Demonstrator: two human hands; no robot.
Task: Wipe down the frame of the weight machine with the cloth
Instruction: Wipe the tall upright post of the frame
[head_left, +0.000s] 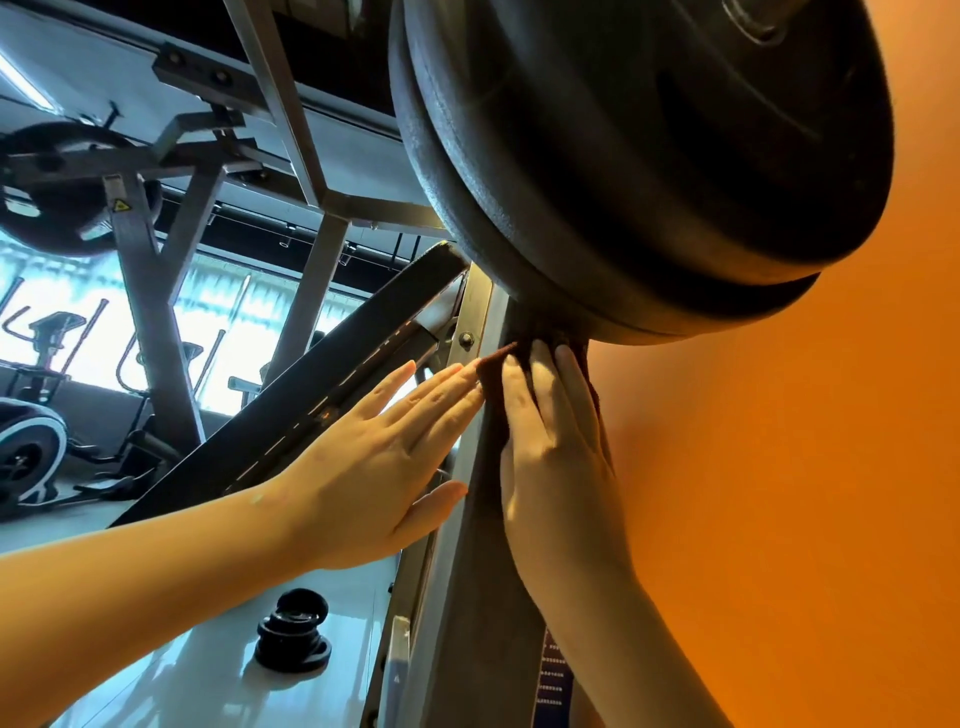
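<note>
So the cloth is up high on the frame, bunched right under the big plates. The right hand has it pinned flat against the post, fingers straight and pressing rather than curled round it. I'd guess that's so it can slide along the metal. The left hand is flat too and holds nothing. Its fingertips reach the edge of the cloth and the near side of the post, probably to steady things or keep the cloth from slipping round. Space is tight up there: the plates hang directly over the fingertips, so there's no room to wipe higher without going round them. The wall sits close on the right, and a black pad angles in from the left, just beside the left hand. There's a bolt near the cloth that could snag it. Small plates are stacked on the floor below, and a bike is well off to the left.
</note>
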